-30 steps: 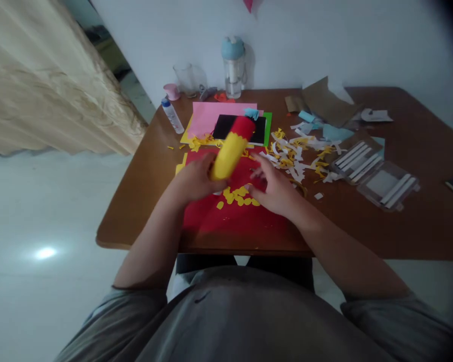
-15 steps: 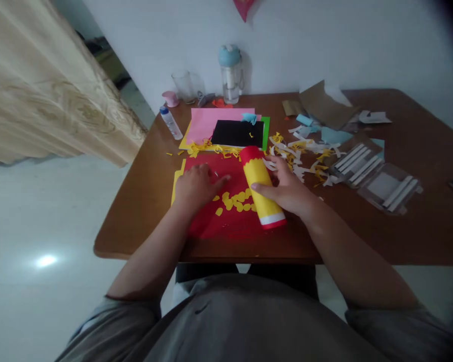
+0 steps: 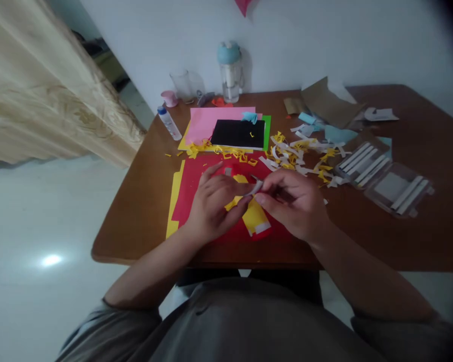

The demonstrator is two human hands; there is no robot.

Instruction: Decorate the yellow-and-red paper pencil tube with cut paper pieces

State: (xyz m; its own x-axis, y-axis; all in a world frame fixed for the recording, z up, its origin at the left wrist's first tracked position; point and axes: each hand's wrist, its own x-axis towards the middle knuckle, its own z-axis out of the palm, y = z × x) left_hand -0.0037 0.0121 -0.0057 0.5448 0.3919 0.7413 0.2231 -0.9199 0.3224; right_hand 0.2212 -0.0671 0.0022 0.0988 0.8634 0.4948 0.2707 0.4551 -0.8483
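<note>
1. Centrally, the left hand [image 3: 213, 203] and the right hand [image 3: 298, 201] meet above the near part of the table [image 3: 136, 216], a small pale strip [image 3: 255, 188] between their fingertips.
2. The left hand pinches one end of that strip with thumb and forefinger, its other fingers loosely spread toward the far side.
3. The right hand pinches the other end, its remaining fingers curled inward; the fine detail there is blurred.
4. Below the hands lies a yellow tube [image 3: 254, 216], on its side on a red sheet [image 3: 191, 188]. Its near end shows white and red, slanting to the right; fingers cover much of its middle.
5. A yellow sheet [image 3: 175, 193] sticks out from under the red one on the left.
6. Just beyond, a flat black rectangle [image 3: 236, 133] lies over a pink sheet [image 3: 206, 120], with a green sheet [image 3: 268, 131] showing at its right edge and crumpled blue paper [image 3: 249, 117] at its far right corner.
7. White and yellow scraps [image 3: 287, 156] are strewn to the right, near an open clear case [image 3: 396, 188] containing white sticks [image 3: 366, 163].
8. At the far left stand a blue-capped bottle [image 3: 169, 124], a pink cup [image 3: 169, 98] and a clear glass [image 3: 181, 85]; a water bottle [image 3: 229, 70] stands right of them, by the wall.
</note>
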